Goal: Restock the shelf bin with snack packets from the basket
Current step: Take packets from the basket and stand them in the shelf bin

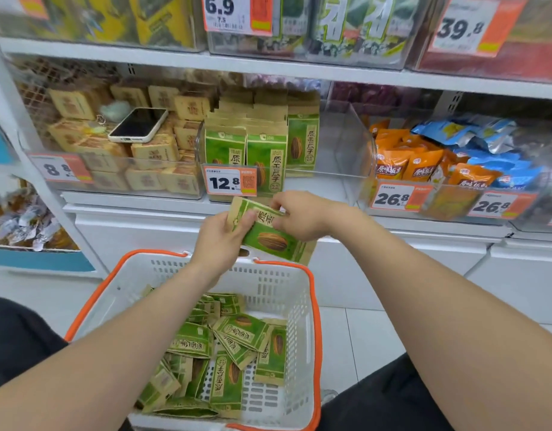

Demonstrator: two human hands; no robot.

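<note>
Both hands on it — left hand [220,236] and right hand [301,214] pinch a green snack packet [270,239] at its top; it looks light and crinkly — best held by its flat edges.

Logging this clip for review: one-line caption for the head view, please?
Left hand and right hand hold green snack packets above the basket, before the partly filled shelf bin.
</note>
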